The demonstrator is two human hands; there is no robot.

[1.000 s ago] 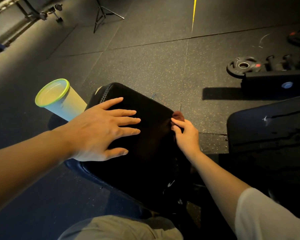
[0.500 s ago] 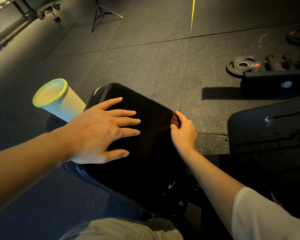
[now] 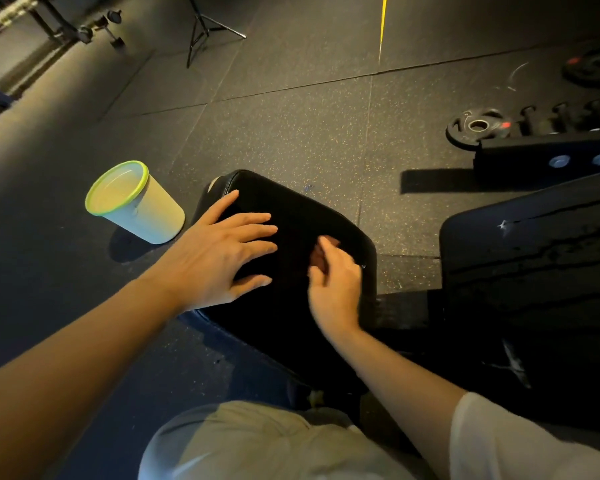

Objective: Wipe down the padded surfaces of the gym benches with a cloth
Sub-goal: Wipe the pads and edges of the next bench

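Note:
A black padded bench seat [image 3: 291, 209] lies right in front of me. My left hand [image 3: 219, 258] rests flat on its left half with the fingers spread. On the right half of the pad, my right hand [image 3: 333, 285] has its fingers curled over a small reddish-brown cloth [image 3: 321, 256]. The hand hides most of the cloth. A second, larger black pad [image 3: 534, 254] with scuffs and streaks stands to the right.
A pale tub with a lime-green rim [image 3: 136, 202] stands on the rubber floor left of the seat. Weight plates [image 3: 478, 126] and a black rack base [image 3: 548, 161] lie at the back right. A tripod [image 3: 205, 29] stands far back.
My right hand has moved with the cloth from the pad's right edge leftward onto its top. My left hand has stayed in place.

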